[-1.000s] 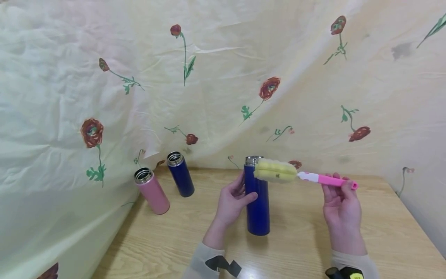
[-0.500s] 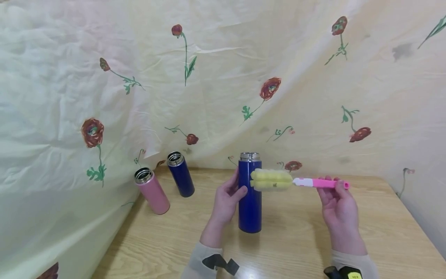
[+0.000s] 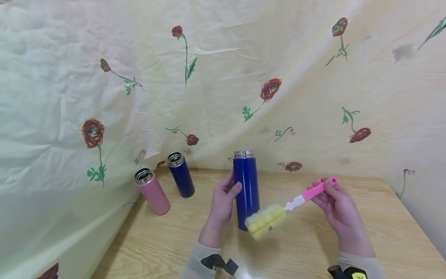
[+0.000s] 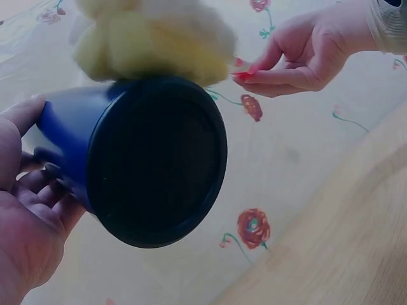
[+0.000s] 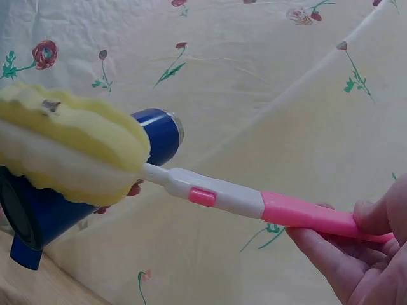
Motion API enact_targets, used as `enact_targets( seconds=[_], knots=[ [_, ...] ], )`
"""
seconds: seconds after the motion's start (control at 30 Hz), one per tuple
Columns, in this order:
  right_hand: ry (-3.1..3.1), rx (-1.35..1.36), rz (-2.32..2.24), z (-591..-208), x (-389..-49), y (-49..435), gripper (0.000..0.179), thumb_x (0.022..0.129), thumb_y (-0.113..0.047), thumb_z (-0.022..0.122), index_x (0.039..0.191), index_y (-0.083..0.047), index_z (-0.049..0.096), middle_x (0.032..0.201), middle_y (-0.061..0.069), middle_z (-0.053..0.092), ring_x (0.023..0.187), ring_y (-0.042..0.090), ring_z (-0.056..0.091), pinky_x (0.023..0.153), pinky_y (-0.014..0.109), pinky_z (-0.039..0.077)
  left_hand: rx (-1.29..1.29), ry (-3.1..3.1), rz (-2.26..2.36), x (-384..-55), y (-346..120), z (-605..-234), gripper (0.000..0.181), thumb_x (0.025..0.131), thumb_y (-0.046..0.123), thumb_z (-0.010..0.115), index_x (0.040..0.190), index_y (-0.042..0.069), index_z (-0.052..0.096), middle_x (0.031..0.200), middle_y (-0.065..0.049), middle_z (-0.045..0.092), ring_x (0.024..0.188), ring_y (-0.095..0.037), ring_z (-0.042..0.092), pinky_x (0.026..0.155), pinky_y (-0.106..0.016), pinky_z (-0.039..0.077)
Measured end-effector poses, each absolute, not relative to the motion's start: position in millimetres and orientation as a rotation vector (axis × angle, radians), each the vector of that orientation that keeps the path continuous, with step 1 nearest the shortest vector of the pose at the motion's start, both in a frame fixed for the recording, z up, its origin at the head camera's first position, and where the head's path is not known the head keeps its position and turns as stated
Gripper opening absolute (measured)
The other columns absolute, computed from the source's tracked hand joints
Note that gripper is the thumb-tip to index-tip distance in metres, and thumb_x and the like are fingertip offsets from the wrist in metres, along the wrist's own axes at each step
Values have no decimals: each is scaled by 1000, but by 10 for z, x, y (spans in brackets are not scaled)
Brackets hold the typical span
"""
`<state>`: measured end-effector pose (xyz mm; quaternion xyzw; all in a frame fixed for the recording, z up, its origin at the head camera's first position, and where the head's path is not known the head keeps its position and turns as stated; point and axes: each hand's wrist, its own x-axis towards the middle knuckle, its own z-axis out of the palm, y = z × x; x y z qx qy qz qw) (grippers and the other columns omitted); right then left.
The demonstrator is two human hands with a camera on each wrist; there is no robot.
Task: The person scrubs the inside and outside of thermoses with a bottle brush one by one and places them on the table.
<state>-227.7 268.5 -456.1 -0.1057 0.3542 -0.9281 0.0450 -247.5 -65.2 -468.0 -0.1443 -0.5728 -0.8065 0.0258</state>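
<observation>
My left hand [image 3: 222,199] grips a tall blue insulated bottle [image 3: 246,182] from the left side. The bottle is capless, with a bare steel neck at the top, and its dark round base [image 4: 159,165] faces the left wrist view. On the right, my right hand [image 3: 343,219] pinches the pink handle [image 5: 311,213] of a bottle brush between thumb and fingers. The brush's yellow-and-white sponge head [image 3: 266,221] points down and left, overlapping the bottle's lower end in the head view. In the right wrist view the sponge covers much of the bottle's body.
A pink bottle [image 3: 153,193] and a shorter dark blue bottle [image 3: 182,176] stand capless at the table's left. The wooden table [image 3: 383,217] ends at a cream, flower-printed cloth [image 3: 216,85] hung behind and along the left side.
The blue bottle and left hand have shifted left. The brush has swung from nearly level beside the bottle's upper part to slanting down, with its sponge near the bottle's base.
</observation>
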Motion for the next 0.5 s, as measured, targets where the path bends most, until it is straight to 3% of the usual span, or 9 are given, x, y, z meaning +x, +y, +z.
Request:
enact_targets(
  seconds=[0.27, 0.5],
  knots=[
    [1272, -341, -2753, -4549, -2267, 2682, 23, 116, -11, 42, 118, -5, 64, 108, 12, 77, 102, 26, 79, 89, 35, 62, -378, -1717, -2543, -2485, -628, -4673, 65, 108, 17, 65, 165, 7, 38, 163, -15, 49, 142, -31, 56, 116, -48, 47],
    [912, -158, -2966, -4558, -2275, 2676, 15, 114, -13, 46, 124, -4, 54, 114, 14, 70, 109, 29, 76, 100, 38, 58, -501, -1723, -2569, -2498, -597, -4703, 62, 108, 15, 63, 165, 8, 38, 161, -16, 51, 138, -30, 59, 114, -46, 50]
  ],
)
